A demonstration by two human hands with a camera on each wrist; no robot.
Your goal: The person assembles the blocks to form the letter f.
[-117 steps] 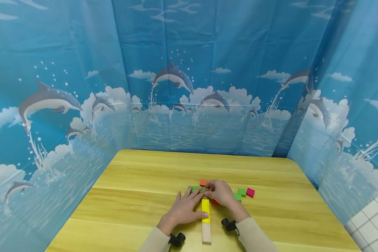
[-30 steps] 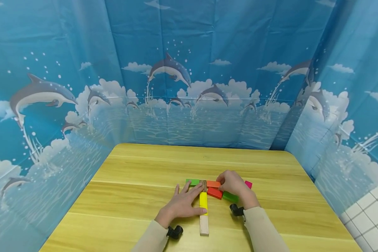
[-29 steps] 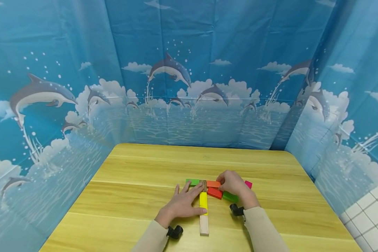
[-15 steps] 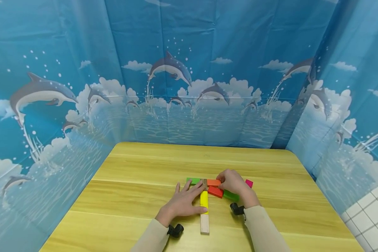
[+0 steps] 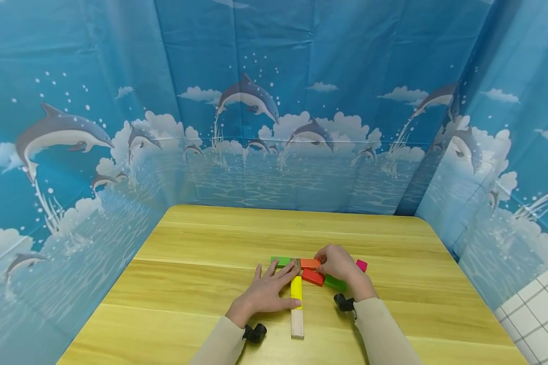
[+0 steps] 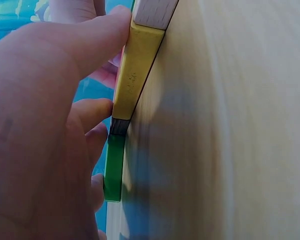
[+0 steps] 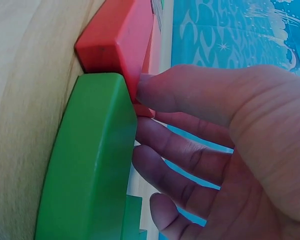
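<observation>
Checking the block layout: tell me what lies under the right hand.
The right hand covers part of a green block and touches the red block. A pink block peeks out behind it. Anything else beneath the palm is hidden.

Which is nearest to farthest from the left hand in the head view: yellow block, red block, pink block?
From the left hand:
1. Yellow block, touching its thumb and fingers.
2. Red block, just right of the yellow one.
3. Pink block, far right, beyond the right hand.
</observation>
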